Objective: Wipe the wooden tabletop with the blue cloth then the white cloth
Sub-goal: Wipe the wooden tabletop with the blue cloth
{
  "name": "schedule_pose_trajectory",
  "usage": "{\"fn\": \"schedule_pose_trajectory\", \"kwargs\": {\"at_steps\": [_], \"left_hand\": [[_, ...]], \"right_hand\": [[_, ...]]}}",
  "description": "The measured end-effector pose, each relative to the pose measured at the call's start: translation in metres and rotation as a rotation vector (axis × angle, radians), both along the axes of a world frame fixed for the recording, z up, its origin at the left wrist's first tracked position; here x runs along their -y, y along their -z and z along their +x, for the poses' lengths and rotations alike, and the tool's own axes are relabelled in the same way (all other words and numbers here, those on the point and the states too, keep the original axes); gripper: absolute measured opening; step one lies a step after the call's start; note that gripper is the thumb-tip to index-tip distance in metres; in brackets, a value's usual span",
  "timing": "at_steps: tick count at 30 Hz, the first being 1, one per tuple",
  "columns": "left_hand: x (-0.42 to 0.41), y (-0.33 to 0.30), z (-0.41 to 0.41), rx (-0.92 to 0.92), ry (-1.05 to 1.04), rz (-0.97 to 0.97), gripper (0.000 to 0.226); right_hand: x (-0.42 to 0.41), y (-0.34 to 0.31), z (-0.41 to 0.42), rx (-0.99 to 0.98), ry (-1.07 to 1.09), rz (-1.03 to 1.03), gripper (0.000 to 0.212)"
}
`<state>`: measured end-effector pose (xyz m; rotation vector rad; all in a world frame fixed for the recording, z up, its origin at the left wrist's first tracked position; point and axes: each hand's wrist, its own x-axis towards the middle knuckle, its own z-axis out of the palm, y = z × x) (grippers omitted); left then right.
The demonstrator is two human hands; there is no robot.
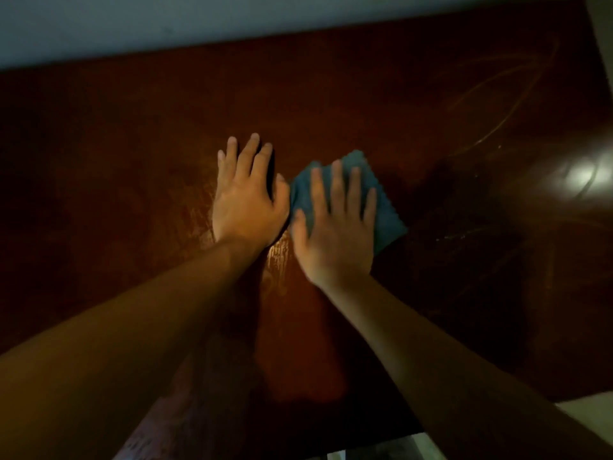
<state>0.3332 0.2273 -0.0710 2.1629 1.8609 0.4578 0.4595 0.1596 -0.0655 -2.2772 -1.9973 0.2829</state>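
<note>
Blue cloth [386,207] flattened under splayed right hand [335,227]; left hand [247,200] flat, empty, on glossy wooden tabletop [132,144]

Right hand [335,227] flat on cloth [386,207] on tabletop [132,161], left hand [247,200] just beside.

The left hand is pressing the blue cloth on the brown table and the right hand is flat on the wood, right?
Not quite. In the head view the right hand presses the blue cloth; the left hand lies flat on the bare wooden tabletop.
</note>
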Motion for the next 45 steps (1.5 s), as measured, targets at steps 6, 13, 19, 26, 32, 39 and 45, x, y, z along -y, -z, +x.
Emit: {"fn": "schedule_pose_trajectory", "kwargs": {"at_steps": [6, 13, 19, 26, 32, 39, 45], "left_hand": [[0.001, -0.001, 0.001, -0.032, 0.005, 0.003, 0.054], [0.001, 0.000, 0.000, -0.057, 0.010, 0.017, 0.054], [0.001, 0.002, 0.000, -0.066, 0.004, 0.014, 0.053], [0.002, -0.002, 0.001, -0.057, -0.001, 0.003, 0.053], [0.002, -0.004, 0.002, -0.070, 0.002, 0.006, 0.053], [0.000, -0.002, 0.001, -0.083, 0.010, 0.000, 0.054], [-0.001, -0.003, -0.002, -0.067, 0.018, 0.002, 0.053]], "right_hand": [[0.026, 0.002, 0.009, -0.003, -0.238, -0.001, 0.063], [0.010, 0.003, 0.060, 0.004, -0.363, -0.041, 0.064], [-0.007, 0.001, 0.114, 0.053, -0.055, -0.038, 0.067], [-0.007, 0.005, 0.102, 0.049, 0.154, -0.009, 0.066], [0.016, 0.004, 0.050, 0.035, 0.201, -0.019, 0.067], [0.061, 0.007, -0.015, 0.001, 0.003, 0.034, 0.062], [0.083, 0.005, -0.035, -0.020, -0.195, 0.032, 0.061]]}}
